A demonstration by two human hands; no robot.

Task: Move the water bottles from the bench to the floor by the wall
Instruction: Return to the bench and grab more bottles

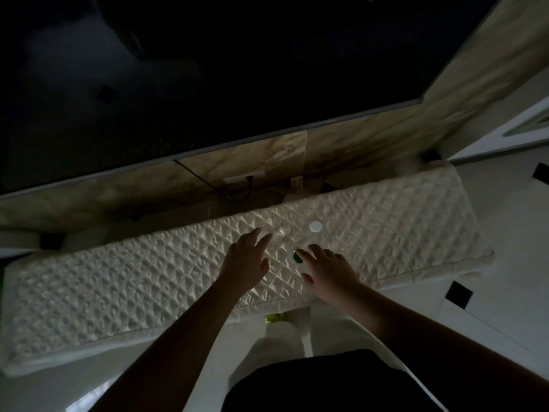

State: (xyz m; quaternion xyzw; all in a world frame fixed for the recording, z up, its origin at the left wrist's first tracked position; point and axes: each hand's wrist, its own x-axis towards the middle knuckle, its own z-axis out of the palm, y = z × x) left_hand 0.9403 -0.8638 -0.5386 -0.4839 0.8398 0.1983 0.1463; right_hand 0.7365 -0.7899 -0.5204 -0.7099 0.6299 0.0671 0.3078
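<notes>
A long bench (124,292) with a cream quilted cover runs across the view. Seen from above, a white bottle cap (315,226) shows near its far edge, and a green bottle cap (296,257) lies closer to me. The clear bottle bodies are hard to make out in the dim light. My left hand (248,260) hovers over the bench, fingers apart, left of both caps. My right hand (326,270) is open too, its fingertips right beside the green cap. Neither hand holds anything.
Behind the bench stands a marble-tiled wall (371,144) with a socket and a black cable (237,188), below a large dark panel. White floor with black inset tiles (459,293) lies to the right. Something yellow-green (274,318) shows under the bench's near edge.
</notes>
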